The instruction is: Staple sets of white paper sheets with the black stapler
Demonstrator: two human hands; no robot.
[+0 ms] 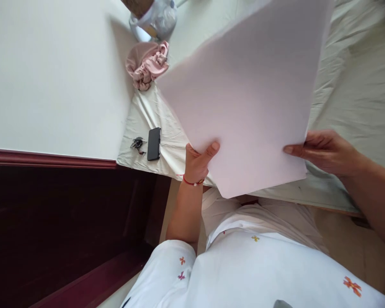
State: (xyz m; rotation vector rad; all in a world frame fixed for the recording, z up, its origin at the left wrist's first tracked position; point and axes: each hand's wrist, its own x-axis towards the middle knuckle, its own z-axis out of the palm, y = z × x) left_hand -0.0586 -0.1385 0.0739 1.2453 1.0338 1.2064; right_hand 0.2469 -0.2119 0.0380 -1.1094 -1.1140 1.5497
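A large stack of plain white paper sheets (253, 94) is held up at a tilt over the cloth-covered table. My left hand (200, 161) grips its lower left edge, thumb on top and the other fingers hidden underneath. On the right edge, my right hand (323, 150) pinches the sheets, its thumb lying over them and its fingers behind. Nothing is written on the side facing me. How many sheets there are, I cannot tell.
A pale cloth (362, 90) with wrinkles covers the table. Left of the sheets lie a black phone (153, 144), a dark tangled small item (137, 144) and a pink gathered fabric piece (147, 64). Behind them stands a clear plastic container (158, 21). A white wall (51, 77) borders the left.
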